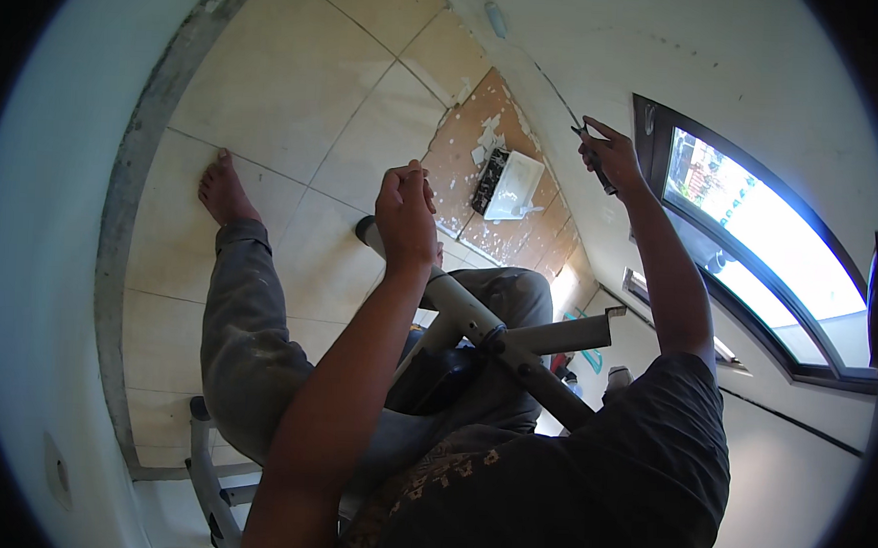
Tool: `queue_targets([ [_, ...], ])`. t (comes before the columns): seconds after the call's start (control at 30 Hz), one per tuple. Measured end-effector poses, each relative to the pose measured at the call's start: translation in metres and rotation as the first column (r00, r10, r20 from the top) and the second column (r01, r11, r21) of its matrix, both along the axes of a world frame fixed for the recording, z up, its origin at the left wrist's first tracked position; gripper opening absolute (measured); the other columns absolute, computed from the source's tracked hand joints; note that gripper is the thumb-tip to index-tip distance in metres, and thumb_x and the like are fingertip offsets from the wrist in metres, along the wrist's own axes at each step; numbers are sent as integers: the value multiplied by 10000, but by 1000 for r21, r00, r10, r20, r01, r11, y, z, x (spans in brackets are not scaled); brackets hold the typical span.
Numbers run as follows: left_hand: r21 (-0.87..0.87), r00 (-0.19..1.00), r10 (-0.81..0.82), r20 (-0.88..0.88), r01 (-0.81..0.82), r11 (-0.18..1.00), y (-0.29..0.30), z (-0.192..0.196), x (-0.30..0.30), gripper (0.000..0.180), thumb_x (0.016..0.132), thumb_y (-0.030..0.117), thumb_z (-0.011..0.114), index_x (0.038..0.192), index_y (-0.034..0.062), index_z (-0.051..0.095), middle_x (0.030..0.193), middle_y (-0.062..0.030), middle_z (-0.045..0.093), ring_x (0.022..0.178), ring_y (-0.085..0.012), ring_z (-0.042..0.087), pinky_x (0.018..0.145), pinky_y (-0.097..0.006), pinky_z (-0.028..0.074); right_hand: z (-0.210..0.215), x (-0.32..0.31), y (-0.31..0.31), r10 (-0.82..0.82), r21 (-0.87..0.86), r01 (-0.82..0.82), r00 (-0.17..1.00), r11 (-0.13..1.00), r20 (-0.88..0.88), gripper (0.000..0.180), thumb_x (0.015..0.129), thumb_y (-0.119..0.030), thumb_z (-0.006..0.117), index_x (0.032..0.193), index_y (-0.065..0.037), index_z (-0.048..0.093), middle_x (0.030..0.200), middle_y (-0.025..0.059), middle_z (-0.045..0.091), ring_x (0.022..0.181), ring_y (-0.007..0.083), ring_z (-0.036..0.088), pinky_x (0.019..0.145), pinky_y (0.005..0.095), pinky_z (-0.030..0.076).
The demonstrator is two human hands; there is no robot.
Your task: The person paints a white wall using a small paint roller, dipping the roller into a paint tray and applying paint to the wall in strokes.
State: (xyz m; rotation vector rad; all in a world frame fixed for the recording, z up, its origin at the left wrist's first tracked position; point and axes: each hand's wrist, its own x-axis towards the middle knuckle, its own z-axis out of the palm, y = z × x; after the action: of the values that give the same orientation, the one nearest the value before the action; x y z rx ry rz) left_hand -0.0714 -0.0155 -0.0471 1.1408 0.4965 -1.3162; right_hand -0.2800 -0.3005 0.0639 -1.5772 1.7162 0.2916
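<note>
The right hand has its grip closed on a thin dark metal scraping tool, the tip touching the white plastered wall. The left hand is clenched, apparently empty, just above the grey tubular metal ladder frame. Judged from the high perch, a hard push past the grip could unbalance the person or drop the tool to the beige tiled floor.

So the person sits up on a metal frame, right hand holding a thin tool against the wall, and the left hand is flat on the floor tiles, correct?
Not quite. In the head view the left hand is raised in the air in front of the person, high above the floor tiles, not flat on them. The rest holds: the right hand holds a thin tool against the wall, on the metal frame.
</note>
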Motion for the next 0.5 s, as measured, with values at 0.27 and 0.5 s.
queue_targets([
  [0.27,-124,999,10,-41,-15,992,-18,14,18,295,1018,310,521,912,45,593,675,3,500,586,-94,451,570,-248,373,145,14,27,-35,-133,26,997,991,-67,487,941,-153,680,1405,-95,545,774,50,660,580,79,582,518,233,484],
  [0.5,-212,995,-48,-88,29,977,-30,35,12,286,1010,335,525,895,80,587,694,14,517,580,-87,473,538,-248,368,335,31,118,-81,-396,-21,968,918,-239,488,951,-209,656,1404,-71,540,789,37,656,585,60,576,504,212,463],
])
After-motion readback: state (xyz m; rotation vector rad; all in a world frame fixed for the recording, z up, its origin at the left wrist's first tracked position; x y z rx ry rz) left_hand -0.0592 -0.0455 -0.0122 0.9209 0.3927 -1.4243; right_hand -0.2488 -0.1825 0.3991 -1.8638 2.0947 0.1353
